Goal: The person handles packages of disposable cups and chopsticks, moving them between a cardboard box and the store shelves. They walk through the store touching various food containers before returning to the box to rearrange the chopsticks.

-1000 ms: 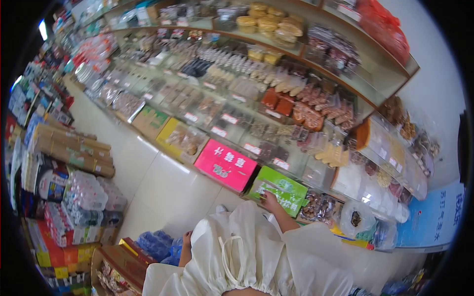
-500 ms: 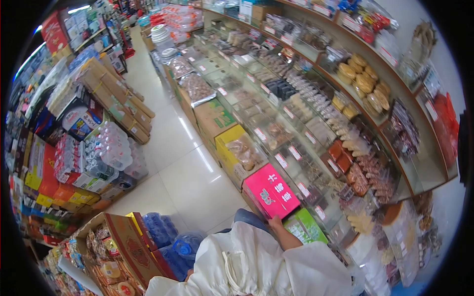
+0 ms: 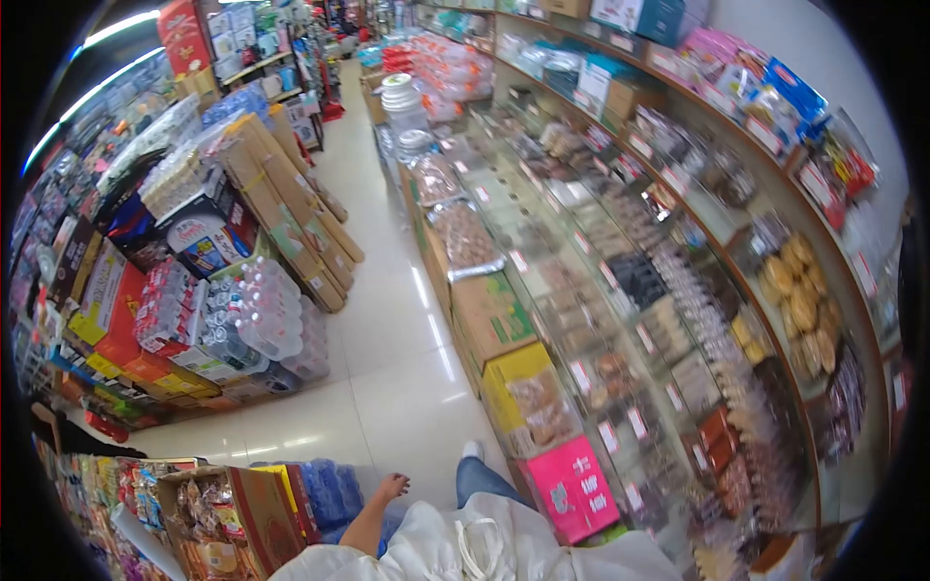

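My left hand (image 3: 391, 487) hangs in the air over the floor, its fingers loosely apart and holding nothing. It is nearest to the blue wrapped bottles (image 3: 329, 492) on its left. My right hand is out of the picture, hidden below the white top (image 3: 475, 542). On the right side, close to my body, a pink box (image 3: 572, 489) stands against the glass display counter. A yellow-edged carton (image 3: 528, 397) with a bag of brown goods sits just past it.
A tiled aisle (image 3: 387, 387) runs ahead. Bottle packs (image 3: 262, 310) and tall cardboard bundles (image 3: 291, 223) line its left. The glass counter (image 3: 572, 310) with bagged dried goods runs along the right, with shelves behind. An open carton of snacks (image 3: 242, 513) stands at lower left.
My right hand has left the pink box and dropped out of view. My left hand has come into sight. The view has moved forward along the aisle, and a leg now shows.
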Demonstrator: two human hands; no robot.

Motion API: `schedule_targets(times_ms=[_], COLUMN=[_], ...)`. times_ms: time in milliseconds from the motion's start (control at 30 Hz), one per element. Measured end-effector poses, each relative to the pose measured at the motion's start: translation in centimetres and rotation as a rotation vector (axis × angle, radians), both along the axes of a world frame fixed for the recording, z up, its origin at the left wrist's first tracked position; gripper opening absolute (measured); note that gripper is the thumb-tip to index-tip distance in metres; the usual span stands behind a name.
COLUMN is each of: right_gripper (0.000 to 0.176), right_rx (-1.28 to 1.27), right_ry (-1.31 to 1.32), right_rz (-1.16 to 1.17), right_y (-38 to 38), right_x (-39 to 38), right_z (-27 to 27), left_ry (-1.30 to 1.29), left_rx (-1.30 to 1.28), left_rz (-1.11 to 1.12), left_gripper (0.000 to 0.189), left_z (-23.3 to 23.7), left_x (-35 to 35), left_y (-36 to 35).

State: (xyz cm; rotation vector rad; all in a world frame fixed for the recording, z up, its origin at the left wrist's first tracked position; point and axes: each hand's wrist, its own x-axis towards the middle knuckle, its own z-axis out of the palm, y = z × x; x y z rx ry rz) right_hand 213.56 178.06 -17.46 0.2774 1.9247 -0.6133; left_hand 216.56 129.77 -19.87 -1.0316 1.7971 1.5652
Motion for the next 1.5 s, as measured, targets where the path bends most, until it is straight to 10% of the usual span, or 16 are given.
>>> schedule_targets(times_ms=[300, 433, 567, 633, 900, 1200, 1500], right_gripper=[0.040, 0.039, 0.033, 0.036, 0.034, 0.029, 0.025], right_rx=[-0.114, -0.141, -0.293, -0.280, -0.233, -0.092, -0.243], right_ry=[0.055, 0.225, 0.614, 0.689, 0.150, -0.158, 0.543], right_rz=[0.332, 0.411, 0.018, -0.061, -0.277, -0.027, -0.241], right_y=[-4.7, -7.6, -10.2, -15.1, -22.6, -33.9, -42.5], right_x=[-11.3, -17.0, -25.1, -28.3, -31.1, -37.7, -46.3], right_z=[3.0, 3.0, -5.3, 2.0, -3.5, -1.6, -6.2], left_ry=[0.377, 0.262, -0.095, -0.296, -0.332, 0.078, -0.208], left_rx=[-0.139, -0.099, 0.135, 0.108, 0.001, -0.009, 0.044], left_rz=[0.055, 0.194, 0.286, 0.246, 0.439, 0.757, 0.429], left_gripper=[0.026, 0.027, 0.026, 0.026, 0.028, 0.030, 0.031], left_z=[10.3, 4.7, -3.0, -1.6, 2.2, 2.9, 1.9], left_x=[-16.7, -11.9, -0.6, 3.2, 1.1, -10.3, -18.5], left_y=[-6.9, -10.5, -12.1, -11.3, -16.2, -32.8, -38.8])
